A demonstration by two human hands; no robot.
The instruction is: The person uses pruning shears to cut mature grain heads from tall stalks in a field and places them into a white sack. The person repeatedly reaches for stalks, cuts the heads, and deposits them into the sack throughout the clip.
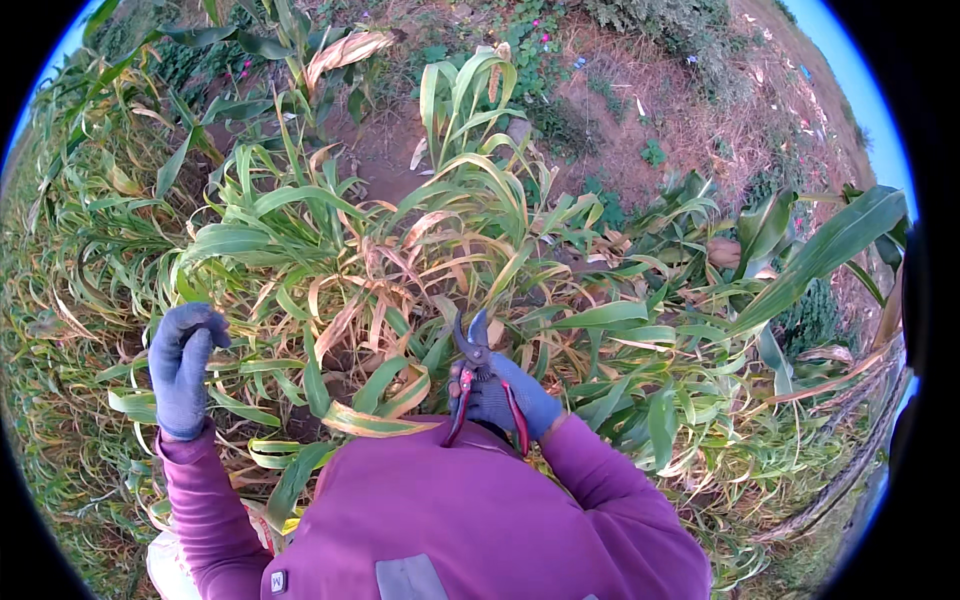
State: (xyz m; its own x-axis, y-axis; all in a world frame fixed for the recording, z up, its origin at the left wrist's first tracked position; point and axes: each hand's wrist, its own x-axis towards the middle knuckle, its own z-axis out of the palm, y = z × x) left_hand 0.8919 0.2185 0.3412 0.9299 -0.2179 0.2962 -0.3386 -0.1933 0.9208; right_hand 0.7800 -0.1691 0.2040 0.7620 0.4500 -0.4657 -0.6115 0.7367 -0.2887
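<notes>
My right hand [490, 397], in a grey-blue glove, is closed round a pair of pruning shears [478, 366] in front of my chest. The shears have red handles set apart, and their dark, short blades point away from me, parted. My left hand [182, 372], gloved the same way, is raised at the left with its fingers curled over; whatever may be in them cannot be made out. Long green and yellowing leaves of a maize-like crop [300, 215] spread around and beneath both hands. Dry tan leaves [340, 325] hang among them between the hands.
A seed head [493, 84] stands on a tall plant ahead. Dry husk [345, 52] hangs at the far left, and a broad-leaved stalk [830, 260] leans in from the right. Bare reddish soil [600, 130] lies beyond. A white sack [170, 568] is beside my left arm.
</notes>
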